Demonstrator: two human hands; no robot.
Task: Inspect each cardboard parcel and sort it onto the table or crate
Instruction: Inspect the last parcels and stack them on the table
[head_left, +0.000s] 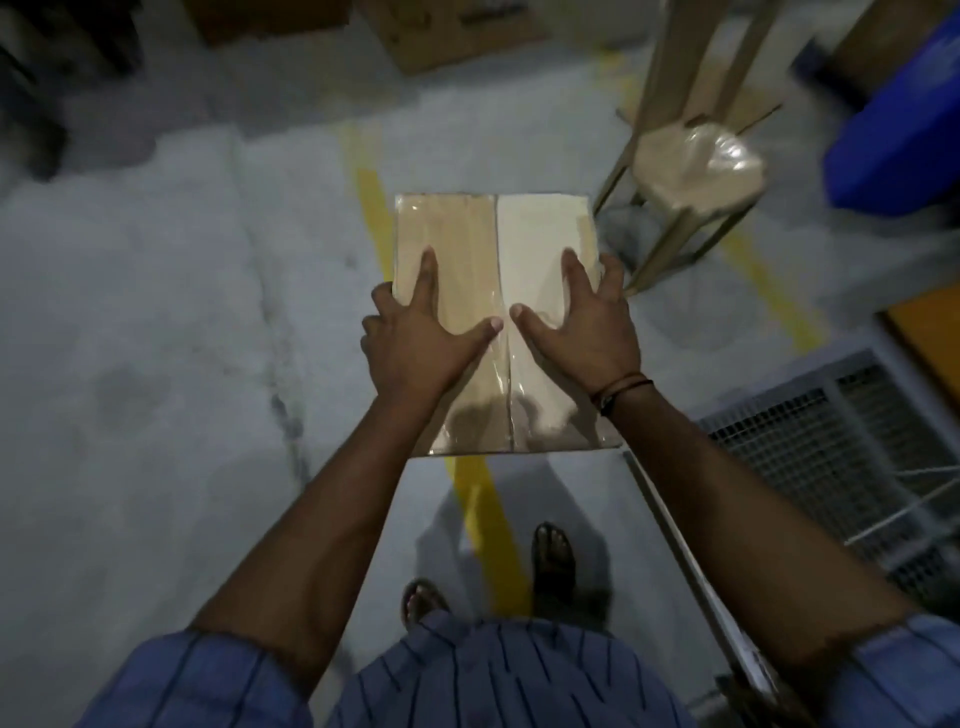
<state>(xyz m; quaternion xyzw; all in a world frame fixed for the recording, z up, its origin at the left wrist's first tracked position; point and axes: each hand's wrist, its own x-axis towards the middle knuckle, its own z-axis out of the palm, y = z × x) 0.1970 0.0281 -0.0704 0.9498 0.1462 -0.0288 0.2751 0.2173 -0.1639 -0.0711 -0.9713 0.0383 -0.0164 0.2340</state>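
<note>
Brown cardboard and a pale right half, both under glossy clear tape, make up the top face of the cardboard parcel (467, 244). It is held flat in the air at the middle of the view, above the grey floor (156, 312) and a yellow floor line (374, 208). No writing on the pale half can be read.

The left hand (415, 343) grips the parcel's 9 o'clock edge. Its thumb and forefinger lie spread on top and its other fingers (382, 296) curl round the side. The right hand (592, 327), with a dark wristband (621, 392), holds the 3 o'clock edge the same way.

At 12 o'clock cardboard boxes (452, 31) lie on the floor, their dark print too blurred to read. At 1 o'clock a wooden frame (675, 62) carries a plastic-wrapped bundle (696, 166). A blue crate (893, 145) sits at 2 o'clock, an orange surface (930, 338) at 3 o'clock and a white grated crate (810, 431) at 4 o'clock. At 6 o'clock are sandalled feet (553, 551) and a striped blue shirt (493, 675).
</note>
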